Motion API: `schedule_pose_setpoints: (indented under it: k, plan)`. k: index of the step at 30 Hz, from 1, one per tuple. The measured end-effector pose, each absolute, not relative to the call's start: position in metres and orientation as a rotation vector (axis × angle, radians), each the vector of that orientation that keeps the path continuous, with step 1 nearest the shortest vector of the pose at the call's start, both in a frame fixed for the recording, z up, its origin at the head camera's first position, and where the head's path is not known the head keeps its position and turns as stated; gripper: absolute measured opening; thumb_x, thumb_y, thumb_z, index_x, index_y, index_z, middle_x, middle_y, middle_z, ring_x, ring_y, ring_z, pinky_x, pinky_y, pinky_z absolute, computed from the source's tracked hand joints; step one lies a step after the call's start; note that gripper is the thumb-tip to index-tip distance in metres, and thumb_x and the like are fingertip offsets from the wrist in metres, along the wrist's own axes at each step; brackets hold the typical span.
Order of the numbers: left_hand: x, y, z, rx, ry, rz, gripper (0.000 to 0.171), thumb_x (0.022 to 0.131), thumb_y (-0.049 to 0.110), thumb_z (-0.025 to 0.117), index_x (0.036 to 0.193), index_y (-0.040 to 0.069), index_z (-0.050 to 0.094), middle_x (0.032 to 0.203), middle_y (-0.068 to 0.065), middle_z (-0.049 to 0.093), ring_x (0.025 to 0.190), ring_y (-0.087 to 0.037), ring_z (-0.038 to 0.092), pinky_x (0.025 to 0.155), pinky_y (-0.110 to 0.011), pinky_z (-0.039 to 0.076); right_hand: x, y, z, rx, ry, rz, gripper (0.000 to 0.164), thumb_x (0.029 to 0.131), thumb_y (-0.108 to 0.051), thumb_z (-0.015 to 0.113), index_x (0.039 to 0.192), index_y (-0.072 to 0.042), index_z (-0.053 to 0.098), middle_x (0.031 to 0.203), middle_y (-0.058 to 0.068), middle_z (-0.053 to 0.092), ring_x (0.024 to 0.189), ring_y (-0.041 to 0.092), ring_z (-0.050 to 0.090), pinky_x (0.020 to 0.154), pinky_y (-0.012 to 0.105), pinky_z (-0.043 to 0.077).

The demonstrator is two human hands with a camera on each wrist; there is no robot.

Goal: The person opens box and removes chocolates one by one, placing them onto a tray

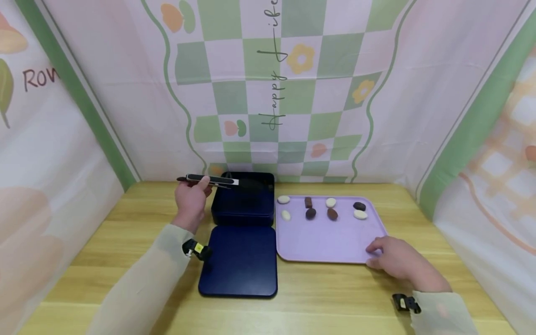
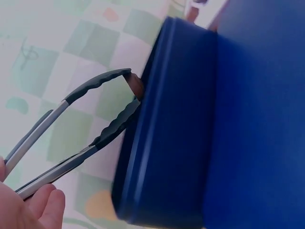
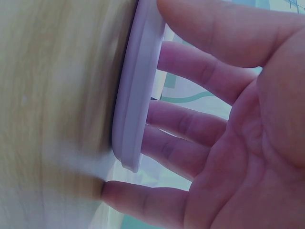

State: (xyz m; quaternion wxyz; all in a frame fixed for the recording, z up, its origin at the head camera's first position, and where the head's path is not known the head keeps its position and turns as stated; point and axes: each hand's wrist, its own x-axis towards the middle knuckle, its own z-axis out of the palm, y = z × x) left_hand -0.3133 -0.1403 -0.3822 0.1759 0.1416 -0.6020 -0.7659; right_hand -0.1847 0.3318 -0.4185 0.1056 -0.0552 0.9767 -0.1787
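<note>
My left hand [image 1: 191, 202] grips black-and-silver tongs [image 1: 213, 180] by their handles, over the open navy box [image 1: 243, 218]. In the left wrist view, a brown chocolate piece [image 2: 135, 86] is pinched between the dark tong tips, close to the box's rim. At the near right corner of the lilac tray [image 1: 318, 242] is my right hand [image 1: 399, 260]. Its fingers extend over the edge, and the right wrist view shows them spread with the fingertips at the rim. Along the tray's far half lie several chocolates, among them a white one [image 1: 360, 214] and a dark one [image 1: 311, 213].
A navy lid [image 1: 238, 263] lies flat in front of the box, its right side beside the tray. All of it stands on a wooden table [image 1: 318, 298]. Behind the box and tray hangs a checked cloth backdrop [image 1: 293, 93], with more cloth on both sides.
</note>
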Motion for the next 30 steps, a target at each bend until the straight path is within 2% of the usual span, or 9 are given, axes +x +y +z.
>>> schedule_pose_setpoints:
  k: [8, 14, 16, 22, 30]
  plan:
    - [-0.29, -0.122, -0.358, 0.172, -1.774, -2.144, 0.02, 0.091, 0.005, 0.073, 0.106, -0.003, 0.061, 0.098, -0.014, 0.064, 0.083, -0.024, 0.068, 0.082, -0.036, 0.057, -0.184, 0.331, -0.417, -0.178, 2.901, -0.531, 0.029, 0.084, -0.022, 0.079, 0.106, -0.004, 0.073, 0.118, 0.031, 0.062, 0.115, 0.055, 0.052, 0.095, 0.067, 0.039]
    - [-0.262, -0.101, -0.345, -0.082, -1.997, -1.867, 0.024, 0.088, 0.008, 0.077, 0.107, 0.0, 0.064, 0.093, -0.01, 0.066, 0.084, -0.02, 0.063, 0.076, -0.03, 0.052, -0.183, 0.331, -0.418, -0.182, 2.91, -0.539, 0.029, 0.084, -0.022, 0.079, 0.106, -0.005, 0.073, 0.119, 0.032, 0.061, 0.115, 0.055, 0.051, 0.095, 0.067, 0.038]
    - [-0.253, -0.094, -0.345, -0.174, -2.044, -1.796, 0.028, 0.088, 0.01, 0.078, 0.11, 0.0, 0.063, 0.097, -0.01, 0.067, 0.088, -0.019, 0.063, 0.076, -0.029, 0.051, -0.183, 0.331, -0.418, -0.181, 2.908, -0.537, 0.029, 0.084, -0.022, 0.079, 0.106, -0.005, 0.073, 0.12, 0.032, 0.061, 0.116, 0.056, 0.05, 0.096, 0.067, 0.038]
    - [-0.234, -0.079, -0.352, -0.477, -2.108, -1.636, 0.033, 0.087, 0.008, 0.078, 0.114, -0.002, 0.062, 0.106, -0.011, 0.069, 0.093, -0.022, 0.068, 0.08, -0.034, 0.056, -0.184, 0.331, -0.419, -0.183, 2.91, -0.53, 0.03, 0.084, -0.022, 0.079, 0.107, -0.005, 0.073, 0.118, 0.03, 0.062, 0.116, 0.055, 0.051, 0.095, 0.066, 0.038]
    - [-0.22, -0.07, -0.364, -0.691, -2.166, -1.369, 0.034, 0.085, 0.014, 0.081, 0.113, 0.004, 0.064, 0.098, -0.002, 0.07, 0.088, -0.015, 0.07, 0.068, -0.032, 0.056, -0.184, 0.332, -0.418, -0.169, 2.899, -0.536, 0.03, 0.084, -0.023, 0.078, 0.108, -0.005, 0.073, 0.118, 0.03, 0.063, 0.116, 0.054, 0.051, 0.095, 0.066, 0.038]
